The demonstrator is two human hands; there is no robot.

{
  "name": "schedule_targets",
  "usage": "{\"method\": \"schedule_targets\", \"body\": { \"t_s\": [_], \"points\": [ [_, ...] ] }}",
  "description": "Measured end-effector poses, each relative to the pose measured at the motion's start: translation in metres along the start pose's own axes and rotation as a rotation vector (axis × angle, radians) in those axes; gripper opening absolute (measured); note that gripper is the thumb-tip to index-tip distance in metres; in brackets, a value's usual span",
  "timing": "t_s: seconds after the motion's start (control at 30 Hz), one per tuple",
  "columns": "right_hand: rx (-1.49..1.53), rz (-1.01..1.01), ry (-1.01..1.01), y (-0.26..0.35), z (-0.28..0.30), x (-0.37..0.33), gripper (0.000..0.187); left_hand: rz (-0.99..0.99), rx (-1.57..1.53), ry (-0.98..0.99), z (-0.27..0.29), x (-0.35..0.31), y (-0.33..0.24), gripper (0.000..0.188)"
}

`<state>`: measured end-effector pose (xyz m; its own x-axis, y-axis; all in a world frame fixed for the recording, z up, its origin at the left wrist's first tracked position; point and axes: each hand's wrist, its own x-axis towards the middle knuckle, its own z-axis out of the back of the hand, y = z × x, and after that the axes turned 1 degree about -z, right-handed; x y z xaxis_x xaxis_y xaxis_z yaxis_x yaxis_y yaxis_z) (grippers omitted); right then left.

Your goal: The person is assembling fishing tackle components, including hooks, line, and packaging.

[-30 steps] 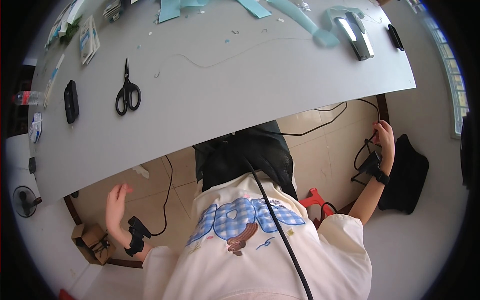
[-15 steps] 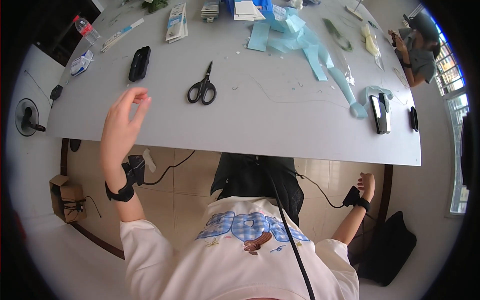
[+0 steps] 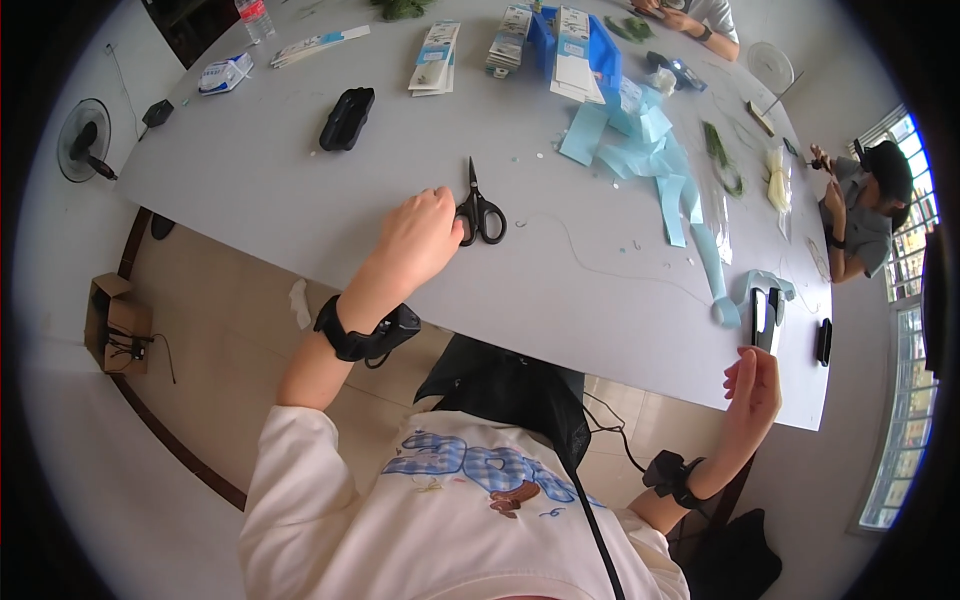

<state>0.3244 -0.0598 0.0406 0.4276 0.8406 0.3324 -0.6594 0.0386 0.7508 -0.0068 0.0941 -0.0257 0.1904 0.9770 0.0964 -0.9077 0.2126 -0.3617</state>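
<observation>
Wide grey counter (image 3: 300, 200), strewn at its far side with blue paper strips (image 3: 650, 160). Black scissors (image 3: 480, 212) flat near the counter's near edge, blades pointing away. Left hand (image 3: 420, 238) curled, knuckles touching the handles, not yet gripping. Reaching step, seemingly; next needs fingers through loops. Right hand (image 3: 752, 385) loose, holding nothing, just off the counter's near edge.
</observation>
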Motion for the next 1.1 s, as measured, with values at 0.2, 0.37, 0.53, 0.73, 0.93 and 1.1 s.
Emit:
{"method": "schedule_targets", "body": {
  "t_s": [0.2,0.37,0.53,0.73,0.93,1.1],
  "points": [
    [0.245,0.096,0.543,0.043,-0.094,0.006,0.013,0.174,-0.246,0.004,-0.004,-0.015,-0.018,0.018],
    [0.427,-0.142,0.863,0.034,-0.144,0.011,0.026,0.211,-0.428,-0.064,-0.001,-0.04,-0.046,0.019],
    [0.651,-0.441,0.989,0.037,-0.159,0.012,0.031,0.088,-0.662,-0.137,-0.007,-0.045,-0.076,0.017],
    [0.438,-0.152,0.66,0.019,-0.132,0.024,0.019,-0.175,-0.128,-0.25,-0.037,-0.043,-0.067,0.025],
    [0.121,0.035,0.715,0.006,-0.107,0.022,0.017,-0.288,0.067,-0.193,-0.05,-0.035,-0.061,0.034],
    [-0.105,0.179,0.522,0.008,-0.102,0.015,0.015,-0.389,0.037,-0.17,-0.049,-0.037,-0.059,0.027]
  ]
}}
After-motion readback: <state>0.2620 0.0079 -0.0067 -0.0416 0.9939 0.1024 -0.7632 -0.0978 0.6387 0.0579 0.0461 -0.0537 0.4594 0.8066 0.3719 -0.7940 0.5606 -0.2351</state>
